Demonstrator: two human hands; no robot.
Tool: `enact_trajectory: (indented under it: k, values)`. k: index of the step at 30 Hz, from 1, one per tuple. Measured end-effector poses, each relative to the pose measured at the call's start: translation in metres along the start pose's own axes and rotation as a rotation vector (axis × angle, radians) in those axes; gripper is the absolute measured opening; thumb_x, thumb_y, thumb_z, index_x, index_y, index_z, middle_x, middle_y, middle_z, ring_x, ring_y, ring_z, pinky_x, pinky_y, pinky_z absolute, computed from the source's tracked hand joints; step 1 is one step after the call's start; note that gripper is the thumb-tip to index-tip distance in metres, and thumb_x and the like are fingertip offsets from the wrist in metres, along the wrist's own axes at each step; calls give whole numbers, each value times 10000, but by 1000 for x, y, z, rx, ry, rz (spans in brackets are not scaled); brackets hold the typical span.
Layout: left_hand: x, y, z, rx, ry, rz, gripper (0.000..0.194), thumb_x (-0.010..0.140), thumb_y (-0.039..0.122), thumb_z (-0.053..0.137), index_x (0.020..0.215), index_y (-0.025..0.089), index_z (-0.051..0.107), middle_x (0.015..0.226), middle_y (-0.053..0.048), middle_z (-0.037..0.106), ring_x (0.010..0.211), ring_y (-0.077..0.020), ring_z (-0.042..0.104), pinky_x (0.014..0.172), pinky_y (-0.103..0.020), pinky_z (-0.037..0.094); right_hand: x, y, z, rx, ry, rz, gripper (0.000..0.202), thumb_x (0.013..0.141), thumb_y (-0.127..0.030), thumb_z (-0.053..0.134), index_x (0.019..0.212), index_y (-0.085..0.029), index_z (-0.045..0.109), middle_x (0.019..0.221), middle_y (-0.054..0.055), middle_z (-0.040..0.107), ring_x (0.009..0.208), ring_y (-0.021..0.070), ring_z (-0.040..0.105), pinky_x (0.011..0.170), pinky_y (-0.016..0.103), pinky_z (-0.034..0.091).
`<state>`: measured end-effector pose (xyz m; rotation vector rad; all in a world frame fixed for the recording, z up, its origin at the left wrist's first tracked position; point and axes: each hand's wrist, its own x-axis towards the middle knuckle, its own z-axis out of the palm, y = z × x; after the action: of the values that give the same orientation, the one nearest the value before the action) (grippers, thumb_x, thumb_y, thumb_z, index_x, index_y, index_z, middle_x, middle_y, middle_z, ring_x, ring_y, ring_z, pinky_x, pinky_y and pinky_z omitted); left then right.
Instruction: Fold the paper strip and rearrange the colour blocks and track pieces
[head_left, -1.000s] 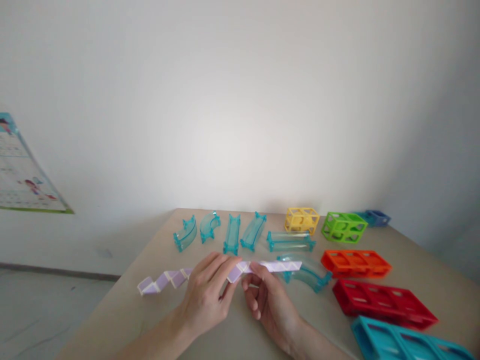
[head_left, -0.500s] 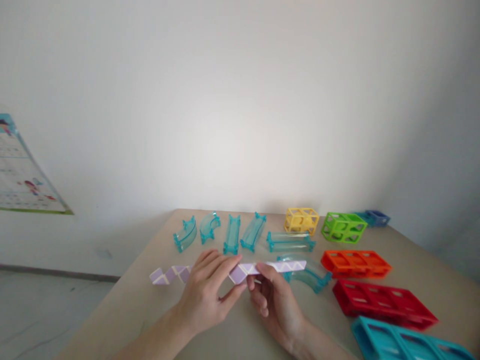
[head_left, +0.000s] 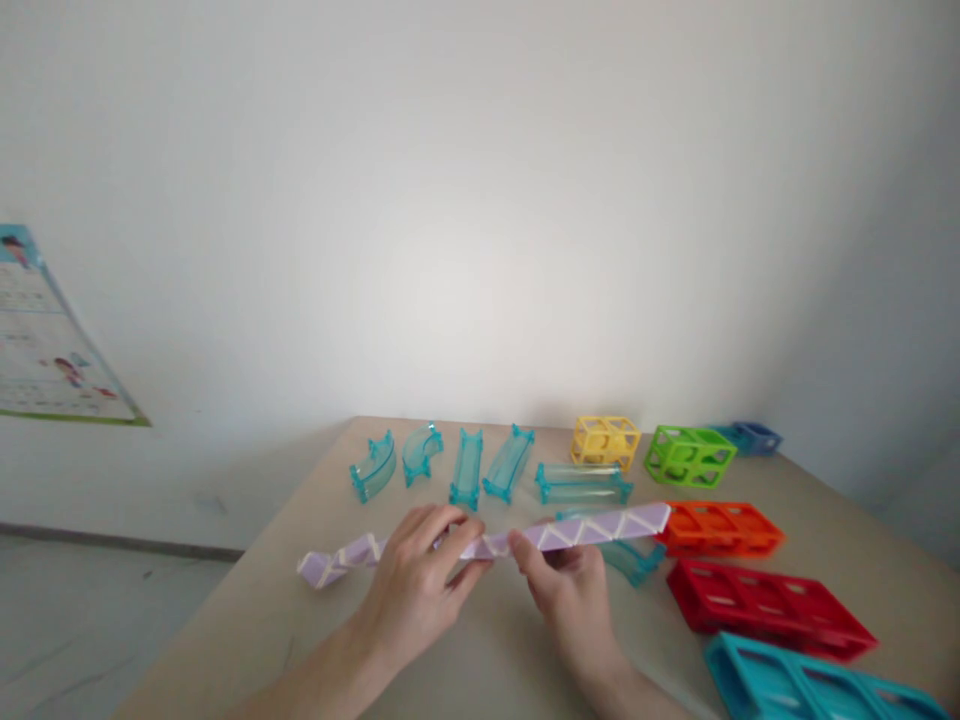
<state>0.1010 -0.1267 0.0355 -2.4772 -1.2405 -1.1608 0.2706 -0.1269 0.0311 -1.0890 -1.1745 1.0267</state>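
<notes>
holding lilac segmented strip (head_left: 600, 529)

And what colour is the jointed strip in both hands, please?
The jointed strip is lilac with whitish zigzag lines, clearest in the head view.

From where I sit, I make out a bare left hand (head_left: 412, 580) and a bare right hand (head_left: 574, 595), both slim, with slender fingers (head_left: 441, 518) and softly rounded knuckles. Each narrows to a bare wrist, then widens a little into a smooth, bare forearm: the left forearm (head_left: 322, 665) and the right forearm (head_left: 637, 692) both run off the near edge of my view. Fingernails are too blurred for me to read.
</notes>
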Motion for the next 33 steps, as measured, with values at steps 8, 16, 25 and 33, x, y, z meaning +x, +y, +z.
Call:
enact_trajectory:
  k: [8, 16, 25, 33]
  values:
    - [0, -3, 9, 111, -18, -93, 279, 803, 107, 590, 1063, 195, 538, 918, -68, 594, 915, -251, 595, 787, -395, 518, 3, 6, -2, -283, 14, -225, 281, 792, -368, 664, 619, -196, 523, 542, -32, 478, 514, 124, 424, 496, 251, 313]
    - [-4, -7, 9, 7, -71, -162, 197, 826, 115, 578, 976, 217, 505, 866, -34, 647, 815, -221, 638, 692, -342, 509, 5, 10, -4, -294, -191, -147, 272, 821, -415, 636, 669, -199, 569, 607, -8, 551, 564, 140, 472, 537, 262, 367]
    - [-5, -2, 4, -164, 163, -16, 215, 833, 83, 565, 1005, 200, 510, 910, -59, 658, 873, -180, 640, 756, -293, 516, -4, 6, 4, 169, -263, 178, 420, 776, -534, 614, 569, -184, 508, 433, -51, 460, 311, 65, 359, 326, 215, 210]
    - [1, 3, -7, -168, 94, 26, 354, 812, 130, 592, 1158, 174, 538, 998, -110, 653, 928, -229, 612, 833, -386, 503, 0, 6, 5, 582, -259, 365, 417, 749, -522, 652, 601, -138, 584, 451, -48, 496, 281, 31, 344, 300, 167, 209]
